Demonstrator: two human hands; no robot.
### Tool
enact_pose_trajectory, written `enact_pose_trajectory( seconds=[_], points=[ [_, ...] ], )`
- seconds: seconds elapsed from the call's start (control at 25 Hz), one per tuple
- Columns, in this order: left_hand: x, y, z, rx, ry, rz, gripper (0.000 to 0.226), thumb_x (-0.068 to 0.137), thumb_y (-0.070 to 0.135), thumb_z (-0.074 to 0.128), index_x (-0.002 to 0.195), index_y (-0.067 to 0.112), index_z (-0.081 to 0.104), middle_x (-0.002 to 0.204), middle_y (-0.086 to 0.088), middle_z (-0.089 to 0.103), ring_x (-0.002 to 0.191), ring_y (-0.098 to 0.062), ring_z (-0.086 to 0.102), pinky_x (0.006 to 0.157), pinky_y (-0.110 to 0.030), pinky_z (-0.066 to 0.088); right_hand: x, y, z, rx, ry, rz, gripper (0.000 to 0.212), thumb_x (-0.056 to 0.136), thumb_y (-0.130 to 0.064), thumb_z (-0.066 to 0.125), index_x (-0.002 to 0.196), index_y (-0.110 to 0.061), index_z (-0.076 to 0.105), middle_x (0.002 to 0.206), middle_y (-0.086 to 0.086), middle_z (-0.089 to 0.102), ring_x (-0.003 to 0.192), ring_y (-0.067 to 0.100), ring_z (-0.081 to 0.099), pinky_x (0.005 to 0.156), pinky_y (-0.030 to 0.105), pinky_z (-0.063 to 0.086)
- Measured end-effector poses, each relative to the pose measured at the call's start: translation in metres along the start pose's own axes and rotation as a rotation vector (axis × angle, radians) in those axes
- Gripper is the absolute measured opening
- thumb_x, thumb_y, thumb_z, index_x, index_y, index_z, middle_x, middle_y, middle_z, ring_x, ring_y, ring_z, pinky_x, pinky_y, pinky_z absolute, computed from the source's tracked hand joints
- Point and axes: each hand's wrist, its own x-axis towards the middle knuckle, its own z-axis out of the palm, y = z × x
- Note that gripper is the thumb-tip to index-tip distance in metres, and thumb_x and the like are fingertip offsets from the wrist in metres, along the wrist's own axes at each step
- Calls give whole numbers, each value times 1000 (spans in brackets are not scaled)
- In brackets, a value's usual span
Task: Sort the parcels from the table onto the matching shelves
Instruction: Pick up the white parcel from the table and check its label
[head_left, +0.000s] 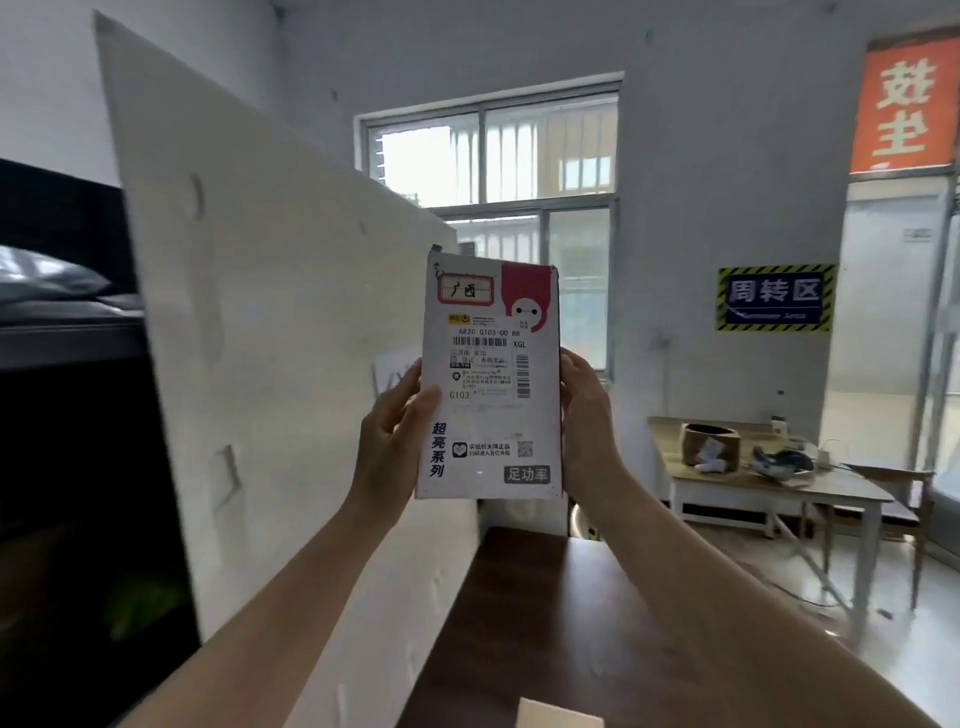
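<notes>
Head view: parcel (488, 384) held upright in air, above dark surface (545, 623), label facing camera. Left hand (395, 441) fingers clamp left edge; right hand (587, 415) fingers clamp right edge. Advice: read handwritten tag, keep parcel steady, then pick matching shelf.

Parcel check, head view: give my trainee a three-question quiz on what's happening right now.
1. True or false: the parcel is held by one hand only.
2. Which code is printed on the parcel's label? A) G103 B) K550 C) no code
3. Fill in: the brown box sits on the far ____, right of the parcel.

Key:
1. False: the left hand grips its left edge and the right hand its right edge.
2. A
3. table
</notes>
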Motion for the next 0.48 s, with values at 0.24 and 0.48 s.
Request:
enact_pose_trajectory(
  seconds=[0.24,0.48],
  points=[
    [-37,43,-54,101,289,18,34,91,28,53,125,26,61,110,1,73,92,-20,72,65,-28,57,-4,23,69,191,-275,138,24,94,-30,47,93,-16,67,96,11,63,92,29,59,88,51,50],
    [-102,115,-72,350,595,84,39,88,30,57,125,18,60,111,-4,72,97,-20,70,69,-25,57,-44,4,128,388,-566,260,24,99,-26,44,91,-19,66,90,3,67,89,21,61,85,44,52]
  ],
)
